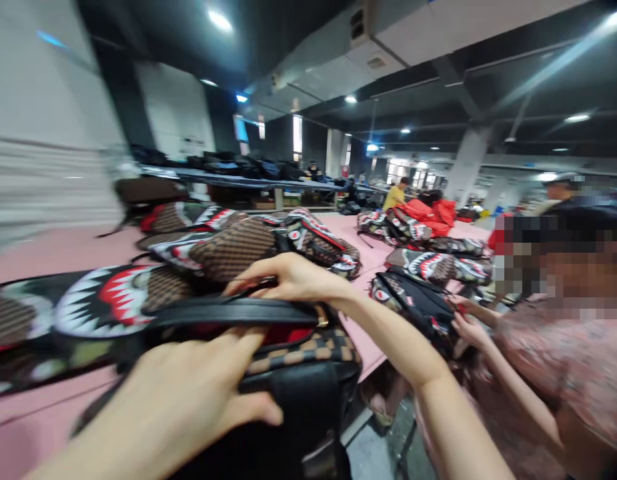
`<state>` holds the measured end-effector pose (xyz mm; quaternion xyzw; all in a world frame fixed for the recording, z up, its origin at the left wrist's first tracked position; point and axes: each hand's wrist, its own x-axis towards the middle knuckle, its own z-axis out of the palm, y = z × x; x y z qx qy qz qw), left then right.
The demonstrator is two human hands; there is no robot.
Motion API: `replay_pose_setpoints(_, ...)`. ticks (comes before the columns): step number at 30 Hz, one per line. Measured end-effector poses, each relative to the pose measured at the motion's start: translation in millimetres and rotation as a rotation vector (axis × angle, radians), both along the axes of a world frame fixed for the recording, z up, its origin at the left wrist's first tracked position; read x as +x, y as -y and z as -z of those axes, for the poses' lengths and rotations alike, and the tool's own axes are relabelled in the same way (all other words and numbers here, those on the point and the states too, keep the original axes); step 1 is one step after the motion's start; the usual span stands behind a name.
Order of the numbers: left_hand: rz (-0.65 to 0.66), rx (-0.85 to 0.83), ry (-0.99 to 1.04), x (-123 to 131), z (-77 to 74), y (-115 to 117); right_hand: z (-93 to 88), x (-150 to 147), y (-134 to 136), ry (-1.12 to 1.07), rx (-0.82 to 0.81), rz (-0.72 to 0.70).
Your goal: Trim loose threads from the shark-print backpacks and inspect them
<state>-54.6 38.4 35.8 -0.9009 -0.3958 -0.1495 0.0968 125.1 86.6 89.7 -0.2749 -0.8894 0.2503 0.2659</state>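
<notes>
Right in front of me is a backpack (303, 400) with black panels and a brown-and-tan checked strip. Its top is unzipped and a red lining (288, 335) shows in the gap. My left hand (203, 380) grips the near edge of the opening, its fingers inside and its thumb outside on the black panel. On the far side, my right hand (293, 277) is closed on the rim behind the black-trimmed edge; its fingertips are partly hidden. Beside the bag at left lies a shark-mouth patterned backpack (113, 300).
More patterned backpacks (233, 247) are piled on the pink table (78, 243) just beyond. To the right, a co-worker (578, 353) handles a black backpack (418, 303) with both hands. Red bags (428, 217) lie farther back. Dark goods cover a long table (248, 179) behind.
</notes>
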Motion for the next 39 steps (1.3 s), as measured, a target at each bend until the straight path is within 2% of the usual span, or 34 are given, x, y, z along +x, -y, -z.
replay_pose_setpoints(1, 0.012, 0.034, -0.028, 3, -3.3, 6, 3.6, -2, -3, -0.017, 0.071, 0.025)
replay_pose_setpoints(4, 0.107, 0.239, 0.053, 6, 1.4, 19, 14.4, -8, -18, -0.018, 0.191, 0.299)
replay_pose_setpoints(6, 0.160, 0.327, 0.127, 4, 11.8, 26, 18.2, -13, -28, 0.016, 0.169, 0.394)
replay_pose_setpoints(8, 0.187, 0.322, 0.164, 2, 20.0, 34, 19.1, -16, -34, 0.027, 0.117, 0.410)
replay_pose_setpoints(10, 0.190, 0.250, 0.151, -2, 20.3, 39, 18.7, -19, -37, 0.007, 0.065, 0.425)
replay_pose_setpoints(12, 0.187, 0.142, 0.097, -5, 10.3, 40, 18.7, -21, -37, -0.016, 0.020, 0.449)
replay_pose_setpoints(14, 0.203, -0.014, 0.007, -8, -7.9, 33, 19.4, -22, -36, -0.029, -0.014, 0.458)
replay_pose_setpoints(18, 0.323, -0.477, -0.223, -4, -45.4, 5, 21.6, -22, -34, -0.024, -0.035, 0.425)
replay_pose_setpoints(19, 0.372, -0.530, -0.234, -1, -50.4, -1, 22.0, -21, -33, -0.025, -0.034, 0.420)
replay_pose_setpoints(21, 0.431, -0.502, -0.162, 2, -53.9, -3, 22.5, -18, -32, -0.035, -0.042, 0.422)
replay_pose_setpoints(23, 0.415, -0.396, -0.018, 1, -52.0, 4, 22.6, -14, -30, -0.046, -0.060, 0.423)
replay_pose_setpoints(26, 0.326, -0.365, 0.280, -15, -50.2, 14, 21.5, -10, -27, -0.053, -0.089, 0.417)
replay_pose_setpoints(28, 0.165, -0.350, 0.544, -29, -51.7, 7, 19.9, -10, -26, -0.060, -0.108, 0.418)
replay_pose_setpoints(30, -0.030, -0.356, 0.707, -39, -52.8, -13, 18.6, -12, -24, -0.079, -0.132, 0.422)
replay_pose_setpoints(32, -0.062, -0.485, 0.669, -43, -52.3, -37, 18.3, -14, -22, -0.095, -0.166, 0.420)
replay_pose_setpoints(35, 0.069, -0.656, 0.491, -38, -51.3, -58, 18.2, -13, -19, -0.094, -0.208, 0.410)
replay_pose_setpoints(37, 0.118, -0.619, 0.429, -30, -51.6, -61, 14.6, -8, -15, -0.104, -0.216, 0.410)
replay_pose_setpoints(39, 0.094, -0.563, 0.449, -26, -51.2, -59, 5.7, 3, -10, -0.100, -0.221, 0.404)
